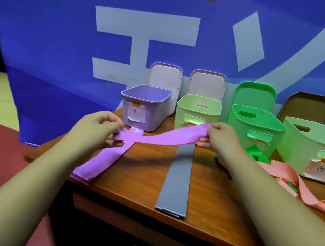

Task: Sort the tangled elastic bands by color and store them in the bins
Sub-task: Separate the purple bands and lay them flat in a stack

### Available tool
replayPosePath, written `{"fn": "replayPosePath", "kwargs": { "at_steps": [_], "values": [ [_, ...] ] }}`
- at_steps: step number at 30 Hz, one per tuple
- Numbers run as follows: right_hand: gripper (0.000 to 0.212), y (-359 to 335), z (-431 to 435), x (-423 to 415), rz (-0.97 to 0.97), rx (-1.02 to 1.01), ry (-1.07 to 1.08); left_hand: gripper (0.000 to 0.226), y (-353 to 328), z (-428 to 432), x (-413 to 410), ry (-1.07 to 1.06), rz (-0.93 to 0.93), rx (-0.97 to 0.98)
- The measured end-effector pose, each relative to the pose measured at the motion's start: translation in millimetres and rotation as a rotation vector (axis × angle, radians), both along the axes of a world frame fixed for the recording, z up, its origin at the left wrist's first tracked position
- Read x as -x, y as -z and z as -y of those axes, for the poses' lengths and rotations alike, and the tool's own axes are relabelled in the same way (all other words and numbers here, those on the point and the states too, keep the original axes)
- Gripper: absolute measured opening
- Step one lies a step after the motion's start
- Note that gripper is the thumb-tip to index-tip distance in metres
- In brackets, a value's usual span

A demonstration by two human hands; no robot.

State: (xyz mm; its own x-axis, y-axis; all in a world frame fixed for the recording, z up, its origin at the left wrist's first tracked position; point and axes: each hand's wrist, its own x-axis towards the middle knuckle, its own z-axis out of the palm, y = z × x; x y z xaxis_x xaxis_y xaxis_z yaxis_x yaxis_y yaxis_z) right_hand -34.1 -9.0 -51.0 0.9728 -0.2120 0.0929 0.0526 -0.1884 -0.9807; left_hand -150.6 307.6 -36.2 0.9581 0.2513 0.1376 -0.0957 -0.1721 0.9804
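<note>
Left grip [100,125] and right grip [221,139] each pinch purple band [154,140], held stretched in air over worktop [137,183], just before purple bin [145,106].

Risk: band seems crossed with second purple strip [95,165] under left grip. A tug may drag it off worktop edge, and a slipped end could snap back.

Grey band [177,179] lies flat; pink band [307,196] and green band [258,155] lie to right.

Bin labels handwritten, unreadable. Backdrop shows large white characters, cropped.
</note>
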Motion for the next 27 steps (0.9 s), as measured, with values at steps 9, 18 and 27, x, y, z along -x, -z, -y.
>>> {"fn": "replayPosePath", "kwargs": {
  "at_steps": [9, 18, 27],
  "values": [
    [0.034, 6.5, -114.7, -47.5, 0.129, 0.421, -0.002, 0.027, 33.3, -76.7, 43.3, 0.1, -0.08, -0.041],
    [0.022, 23.1, -179.0, -77.6, 0.168, 0.612, -0.072, 0.012, 53.9, -109.9, 58.4, 0.179, 0.102, -0.225],
    [0.019, 46.1, -196.8, -96.5, 0.189, 0.785, -0.144, 0.015, 80.3, -123.0, 49.8, 0.274, 0.195, -0.433]
  ]
}}
